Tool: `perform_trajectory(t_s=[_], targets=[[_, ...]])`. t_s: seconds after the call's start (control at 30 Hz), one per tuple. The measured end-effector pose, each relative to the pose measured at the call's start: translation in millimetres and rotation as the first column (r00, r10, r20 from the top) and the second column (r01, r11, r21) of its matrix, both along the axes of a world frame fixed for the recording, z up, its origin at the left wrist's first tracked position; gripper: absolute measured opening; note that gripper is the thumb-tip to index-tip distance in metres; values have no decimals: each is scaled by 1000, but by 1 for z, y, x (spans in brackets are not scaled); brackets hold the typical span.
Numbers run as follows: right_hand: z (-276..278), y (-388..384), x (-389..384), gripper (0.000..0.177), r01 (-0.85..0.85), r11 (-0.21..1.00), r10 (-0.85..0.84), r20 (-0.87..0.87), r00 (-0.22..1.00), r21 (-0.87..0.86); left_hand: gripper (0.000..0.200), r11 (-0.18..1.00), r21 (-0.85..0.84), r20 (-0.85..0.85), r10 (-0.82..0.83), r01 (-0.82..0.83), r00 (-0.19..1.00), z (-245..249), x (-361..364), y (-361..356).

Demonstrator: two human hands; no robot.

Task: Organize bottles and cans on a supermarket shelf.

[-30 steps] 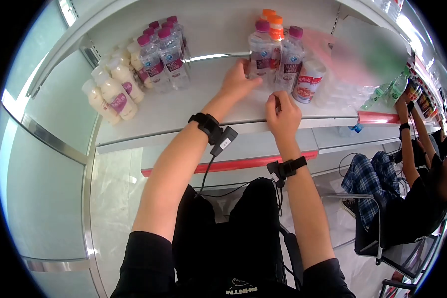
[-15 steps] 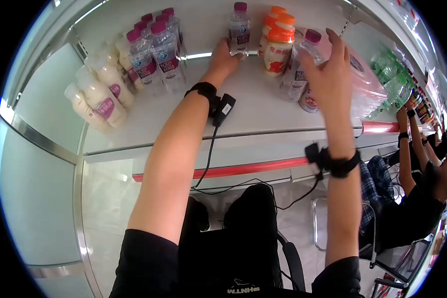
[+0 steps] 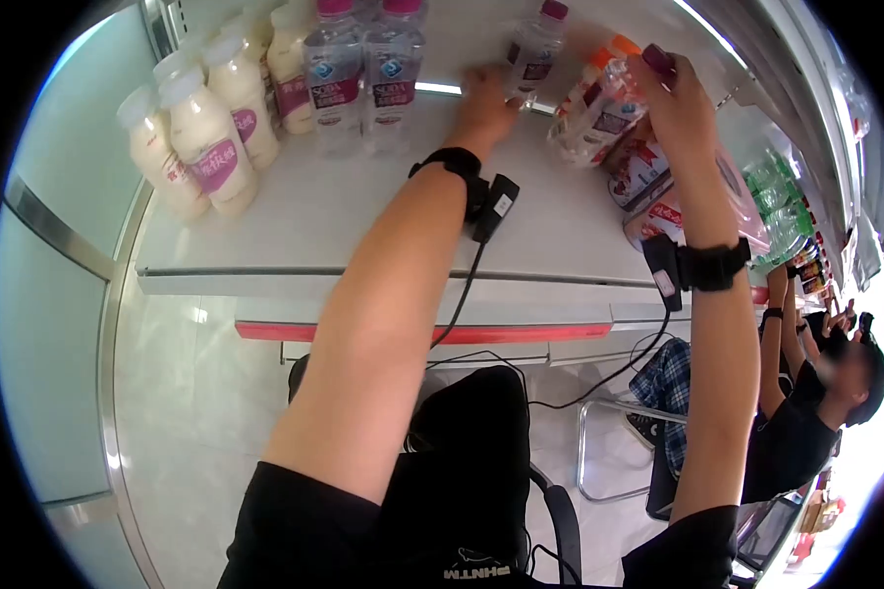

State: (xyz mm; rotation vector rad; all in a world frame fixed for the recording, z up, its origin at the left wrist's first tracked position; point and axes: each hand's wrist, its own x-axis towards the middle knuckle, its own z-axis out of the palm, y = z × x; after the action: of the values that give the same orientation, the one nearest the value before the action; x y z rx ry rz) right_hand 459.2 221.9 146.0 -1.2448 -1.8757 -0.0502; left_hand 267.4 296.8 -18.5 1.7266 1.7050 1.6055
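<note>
My left hand [image 3: 489, 103] is at the base of a clear soda bottle [image 3: 534, 54] with a magenta cap, near the back of the white shelf [image 3: 442, 211]; its fingertips are partly hidden. With my right hand [image 3: 673, 98] I grip another clear soda bottle [image 3: 599, 123] near its magenta cap, and that bottle leans. Behind it, orange-capped bottles [image 3: 581, 83] are partly covered. Cans with pink and white labels [image 3: 653, 211] stand below my right hand.
White milky bottles [image 3: 211, 147] and magenta-capped soda bottles [image 3: 391, 83] stand at the left. Green bottles [image 3: 776, 206] are at the right. A seated person [image 3: 805, 422] is beyond my right arm. Cables [image 3: 462, 294] hang from my wrists.
The view has shifted left. My right hand has closed on the soda bottle, which now tilts and has come away from the cans. My left hand stays by its bottle.
</note>
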Motion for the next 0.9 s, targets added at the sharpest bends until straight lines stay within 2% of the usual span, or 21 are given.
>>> perform_trajectory(t_s=[0.03, 0.17, 0.23, 0.27, 0.33, 0.47, 0.53, 0.67, 0.73, 0.77, 0.83, 0.87, 0.9], targets=[[5, 3, -12, 55, 18, 994, -24, -49, 999, -106, 60, 999, -42, 23, -21, 22, 1000, 5, -1, -2], [-4, 59, -35, 56, 34, 993, -32, 21, 999, -113, 58, 994, -106, -16, -26, 24, 1000, 11, 0, -5], [-8, 74, -46, 58, 216, 968, -241, 217, 946, 130, 60, 998, -45, -67, 44, -48, 997, 4, 2, -5], [-11, 79, -48, 58, 218, 968, -241, 220, 945, 125, 60, 998, -51, -65, 42, -46, 997, 1, 3, -4], [0, 75, -65, 56, 209, 966, -192, 122, 974, -152, 59, 998, -27, -60, 53, -55, 997, 6, 2, -3], [-10, 104, -71, 57, 323, 940, -296, 213, 931, -109, 63, 1000, -15, 14, -4, 4, 1000, 7, 0, -10], [-6, 103, -77, 57, 330, 922, -301, 162, 940, -204, 65, 1000, 19, 36, -1, 0, 999, 5, 1, -8], [-10, 98, -81, 63, 362, 897, -331, 155, 931, -255, 70, 991, 136, 11, -16, 15, 1000, 3, 0, -6], [-32, 100, -82, 71, 175, 955, -180, 3, 984, -241, 75, 995, 100, 37, 18, -21, 999, 7, 0, -8], [-43, 93, -84, 71, 170, 958, -174, 3, 985, -232, 75, 994, 108, 39, 24, -28, 999, 10, 1, -9], [-74, 47, -88, 79, 81, 996, -77, -183, 980, 19, 72, 992, 124, 89, 23, -34, 996, 10, 2, -13], [-86, 43, -84, 79, 78, 997, -74, -184, 980, 17, 72, 992, 122, 88, 26, -37, 996, 8, 1, -11], [-99, 38, -80, 82, 25, 993, -51, -229, 972, -117, 71, 990, 133, 25, 51, -54, 998, 7, 0, -9]])
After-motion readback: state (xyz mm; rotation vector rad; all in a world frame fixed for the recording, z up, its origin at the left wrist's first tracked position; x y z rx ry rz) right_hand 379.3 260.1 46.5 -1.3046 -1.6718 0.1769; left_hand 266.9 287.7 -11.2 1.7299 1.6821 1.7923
